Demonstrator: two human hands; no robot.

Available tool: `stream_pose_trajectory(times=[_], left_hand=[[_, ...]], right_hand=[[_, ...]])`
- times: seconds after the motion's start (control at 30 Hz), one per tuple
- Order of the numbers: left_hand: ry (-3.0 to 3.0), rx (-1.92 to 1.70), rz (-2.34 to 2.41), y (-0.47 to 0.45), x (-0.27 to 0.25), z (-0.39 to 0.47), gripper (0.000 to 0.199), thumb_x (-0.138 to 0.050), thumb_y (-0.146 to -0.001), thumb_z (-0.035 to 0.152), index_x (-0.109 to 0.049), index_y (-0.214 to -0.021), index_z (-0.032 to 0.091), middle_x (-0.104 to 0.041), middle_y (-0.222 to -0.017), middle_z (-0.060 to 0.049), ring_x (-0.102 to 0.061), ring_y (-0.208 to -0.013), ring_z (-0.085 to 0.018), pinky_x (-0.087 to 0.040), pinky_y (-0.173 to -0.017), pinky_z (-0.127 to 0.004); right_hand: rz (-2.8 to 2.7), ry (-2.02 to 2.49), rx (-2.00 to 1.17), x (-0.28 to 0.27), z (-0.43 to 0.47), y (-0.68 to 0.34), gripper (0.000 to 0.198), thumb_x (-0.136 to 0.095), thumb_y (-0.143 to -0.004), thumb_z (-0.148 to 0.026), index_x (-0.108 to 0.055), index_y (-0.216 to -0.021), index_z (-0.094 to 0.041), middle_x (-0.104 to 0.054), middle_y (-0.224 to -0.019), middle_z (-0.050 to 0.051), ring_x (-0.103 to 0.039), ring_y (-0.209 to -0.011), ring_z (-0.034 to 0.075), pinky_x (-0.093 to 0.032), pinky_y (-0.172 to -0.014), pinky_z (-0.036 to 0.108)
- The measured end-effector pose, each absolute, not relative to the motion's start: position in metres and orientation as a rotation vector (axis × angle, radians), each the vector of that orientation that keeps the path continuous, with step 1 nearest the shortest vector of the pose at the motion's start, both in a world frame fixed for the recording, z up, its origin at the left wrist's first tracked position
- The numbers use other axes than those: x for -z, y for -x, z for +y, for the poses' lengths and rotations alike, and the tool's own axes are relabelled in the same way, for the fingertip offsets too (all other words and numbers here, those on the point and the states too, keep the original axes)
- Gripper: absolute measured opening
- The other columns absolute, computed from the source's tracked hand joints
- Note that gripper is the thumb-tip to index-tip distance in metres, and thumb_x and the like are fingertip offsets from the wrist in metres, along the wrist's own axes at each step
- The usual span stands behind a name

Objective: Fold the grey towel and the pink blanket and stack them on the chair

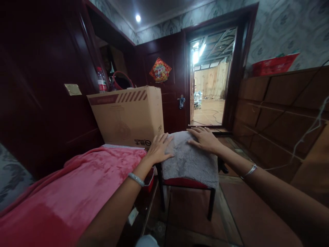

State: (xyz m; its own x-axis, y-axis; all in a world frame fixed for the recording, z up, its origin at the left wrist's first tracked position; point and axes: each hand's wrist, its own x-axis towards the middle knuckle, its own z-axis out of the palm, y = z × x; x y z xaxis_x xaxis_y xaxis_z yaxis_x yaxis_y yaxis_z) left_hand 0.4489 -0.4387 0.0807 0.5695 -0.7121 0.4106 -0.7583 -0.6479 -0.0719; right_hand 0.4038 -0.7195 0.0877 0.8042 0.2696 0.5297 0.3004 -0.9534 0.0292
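Observation:
A grey, fluffy cloth (185,163) lies spread over the red seat of a dark-legged chair (211,204) in front of me. Its front edge hangs a little over the seat, and a strip of red (186,183) shows beneath. On the cloth's left far part rests my left hand (159,148), fingers stretched and slightly apart. My right hand (204,139) lies flat on the far right part, its fingers spread. Neither hand grips the cloth. The far edge of the cloth is partly covered by the fingers.
Left of the chair, a pink blanket (97,175) covers a low surface. A large cardboard box (125,118) stands behind it, with a bottle (101,82) near its top. Stacked brown boxes (277,113) line the right side, carrying a red container (273,64). An open doorway (209,103) lies ahead.

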Motion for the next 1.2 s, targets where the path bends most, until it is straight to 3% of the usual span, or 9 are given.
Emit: stream_pose_trajectory(times=[0.23, 0.33, 0.5, 0.57, 0.63, 0.77, 0.97, 1.2], left_hand=[[-2.734, -0.605, -1.062, -0.419, -0.048, -0.375, 0.086, -0.072, -0.086, 0.033, -0.030, -0.161, 0.026, -0.026, -0.170, -0.014, -0.024, -0.157, -0.033, -0.022, -0.126, -0.057], [-2.768, -0.538, -0.955, -0.390, -0.025, -0.330, 0.085, -0.070, -0.086, 0.030, -0.030, -0.161, 0.027, -0.031, -0.168, -0.014, -0.026, -0.156, -0.031, -0.025, -0.126, -0.055], [-2.874, -0.382, -0.546, -0.320, 0.009, -0.238, 0.079, -0.065, -0.087, 0.028, -0.035, -0.160, 0.021, -0.038, -0.165, -0.015, -0.030, -0.155, -0.030, -0.027, -0.126, -0.052], [-2.896, -0.337, -0.296, -0.286, 0.020, -0.200, 0.077, -0.064, -0.087, 0.028, -0.036, -0.159, 0.021, -0.036, -0.165, -0.015, -0.030, -0.155, -0.029, -0.027, -0.126, -0.051], [-2.895, -0.315, -0.059, -0.249, 0.028, -0.165, 0.074, -0.062, -0.089, 0.029, -0.037, -0.158, 0.021, -0.035, -0.166, -0.015, -0.031, -0.155, -0.029, -0.027, -0.126, -0.051], [-2.904, -0.275, 0.432, -0.171, 0.040, -0.111, 0.070, -0.055, -0.092, 0.032, -0.038, -0.158, 0.017, -0.036, -0.165, -0.017, -0.030, -0.155, -0.031, -0.024, -0.127, -0.052], [-2.916, -0.169, 1.049, -0.050, 0.054, -0.074, 0.063, -0.045, -0.098, 0.035, -0.040, -0.157, 0.014, -0.033, -0.166, -0.019, -0.026, -0.156, -0.032, -0.021, -0.126, -0.056], [-2.759, -0.319, 1.390, 0.027, 0.079, -0.075, 0.056, -0.044, -0.100, 0.037, -0.048, -0.152, 0.017, -0.038, -0.164, -0.019, -0.030, -0.154, -0.036, -0.024, -0.122, -0.064]], right_hand=[[-0.564, 2.987, 0.953, -0.077, -0.703, -0.399, 0.080, -0.040, -0.094, -0.075, -0.049, -0.152, -0.021, -0.056, -0.147, 0.018, -0.055, -0.129, 0.037, -0.043, -0.106, 0.055], [-0.570, 2.946, 0.930, -0.069, -0.711, -0.402, 0.079, -0.041, -0.093, -0.075, -0.051, -0.150, -0.021, -0.058, -0.145, 0.018, -0.055, -0.129, 0.039, -0.043, -0.105, 0.058], [-0.621, 2.717, 1.099, -0.056, -0.713, -0.409, 0.082, -0.036, -0.090, -0.078, -0.061, -0.141, -0.019, -0.056, -0.144, 0.024, -0.044, -0.137, 0.053, -0.031, -0.104, 0.081], [-0.746, 2.586, 1.202, -0.054, -0.695, -0.404, 0.078, -0.035, -0.091, -0.075, -0.056, -0.146, -0.023, -0.048, -0.153, 0.021, -0.035, -0.144, 0.053, -0.028, -0.111, 0.079], [-0.900, 2.456, 1.205, -0.049, -0.662, -0.392, 0.070, -0.034, -0.095, -0.068, -0.050, -0.150, -0.027, -0.043, -0.157, 0.017, -0.035, -0.146, 0.048, -0.033, -0.115, 0.071], [-1.180, 2.294, 0.931, -0.007, -0.563, -0.369, 0.054, -0.042, -0.099, -0.049, -0.054, -0.147, -0.028, -0.052, -0.151, 0.014, -0.054, -0.134, 0.036, -0.048, -0.111, 0.057], [-1.472, 2.071, 0.523, 0.083, -0.406, -0.351, 0.050, -0.047, -0.098, -0.039, -0.060, -0.144, -0.025, -0.057, -0.148, 0.016, -0.053, -0.137, 0.033, -0.048, -0.110, 0.058], [-1.589, 1.983, 0.451, 0.117, -0.280, -0.339, 0.054, -0.040, -0.098, -0.045, -0.062, -0.141, -0.018, -0.056, -0.148, 0.019, -0.050, -0.139, 0.037, -0.045, -0.111, 0.062]])
